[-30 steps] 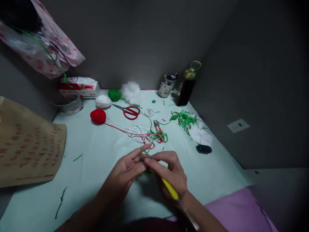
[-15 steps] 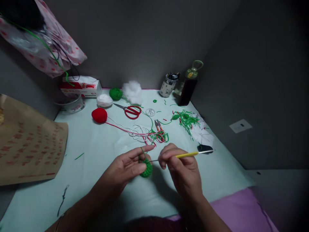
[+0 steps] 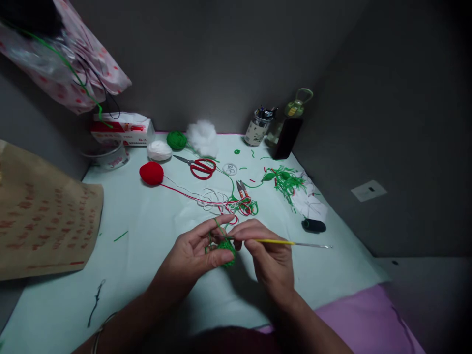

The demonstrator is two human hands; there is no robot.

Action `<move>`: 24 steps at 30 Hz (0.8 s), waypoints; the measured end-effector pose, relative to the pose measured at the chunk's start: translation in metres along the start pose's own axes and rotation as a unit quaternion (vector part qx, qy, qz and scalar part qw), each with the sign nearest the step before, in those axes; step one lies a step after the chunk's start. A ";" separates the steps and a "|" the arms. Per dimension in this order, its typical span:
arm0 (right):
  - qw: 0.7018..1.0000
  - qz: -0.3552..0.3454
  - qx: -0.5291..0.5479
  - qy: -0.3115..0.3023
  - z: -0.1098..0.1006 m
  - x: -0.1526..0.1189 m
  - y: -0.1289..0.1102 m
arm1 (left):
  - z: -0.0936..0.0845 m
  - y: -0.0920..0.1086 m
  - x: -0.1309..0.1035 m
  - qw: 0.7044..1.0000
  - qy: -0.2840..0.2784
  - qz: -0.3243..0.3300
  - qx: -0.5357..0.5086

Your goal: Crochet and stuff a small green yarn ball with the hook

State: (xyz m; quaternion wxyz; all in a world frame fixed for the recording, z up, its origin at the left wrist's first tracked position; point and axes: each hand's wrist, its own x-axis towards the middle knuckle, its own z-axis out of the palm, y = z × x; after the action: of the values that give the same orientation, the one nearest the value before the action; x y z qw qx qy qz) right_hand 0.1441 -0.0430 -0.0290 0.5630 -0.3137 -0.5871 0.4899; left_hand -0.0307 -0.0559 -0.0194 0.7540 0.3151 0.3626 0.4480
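Between thumb and fingers, my left hand (image 3: pixel 199 248) pinches a small green crochet piece (image 3: pixel 228 256). Green yarn runs over its raised index finger. My right hand (image 3: pixel 267 253) grips a crochet hook (image 3: pixel 275 241) with a yellow handle, pen-fashion; the hook's working tip meets the top of the green piece, partly hidden by fingers. Its other metal end points right. Just beyond my hands lies a tangle of white, red and green yarn (image 3: pixel 217 199), with small orange-handled snips (image 3: pixel 243 191) on it.
Red (image 3: pixel 151 173), white (image 3: pixel 160 150) and green (image 3: pixel 176 140) yarn balls, red-handled scissors (image 3: pixel 202 168) and white stuffing (image 3: pixel 202 137) lie at the back. Green yarn scraps (image 3: pixel 289 183), a pen cup (image 3: pixel 255 129) and a bottle (image 3: pixel 295 109) stand rightward. A paper bag (image 3: pixel 47 211) is at left.
My right hand has moved slightly left, closer to my left hand. The hook has swung, its free end now lower and pointing right. The green piece has shifted slightly right.
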 end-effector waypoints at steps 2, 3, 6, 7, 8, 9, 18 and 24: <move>0.999 0.007 0.033 0.018 0.000 0.000 0.002 | 0.003 0.004 -0.002 1.000 0.014 -0.002 0.000; 0.999 0.015 0.045 0.026 -0.001 0.001 0.003 | 0.005 0.007 -0.004 1.000 0.021 -0.005 0.000; 0.997 0.034 0.065 0.029 -0.003 0.002 0.003 | 0.009 0.012 -0.007 0.999 0.030 -0.012 0.007; 0.997 0.036 0.069 0.027 -0.003 0.002 0.002 | 0.009 0.012 -0.007 0.999 0.030 -0.012 0.012; 0.997 0.037 0.071 0.025 -0.004 0.002 0.002 | 0.008 0.011 -0.007 0.999 0.031 -0.009 0.018; 0.996 0.038 0.072 0.023 -0.004 0.002 0.001 | 0.007 0.010 -0.006 0.999 0.032 -0.001 0.026; 0.993 0.046 0.111 0.003 -0.006 0.005 -0.001 | 0.002 0.008 -0.002 0.991 0.048 0.066 0.103; 0.994 0.057 0.091 -0.037 -0.015 0.009 -0.005 | 0.010 0.016 -0.007 0.990 0.079 0.050 0.102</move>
State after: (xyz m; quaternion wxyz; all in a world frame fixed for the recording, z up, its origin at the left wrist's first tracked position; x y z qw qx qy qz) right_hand 0.1577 -0.0334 -0.0230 0.5382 -0.2760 -0.5417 0.5837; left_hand -0.0321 -0.0571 0.0001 0.6636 0.3722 0.4483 0.4693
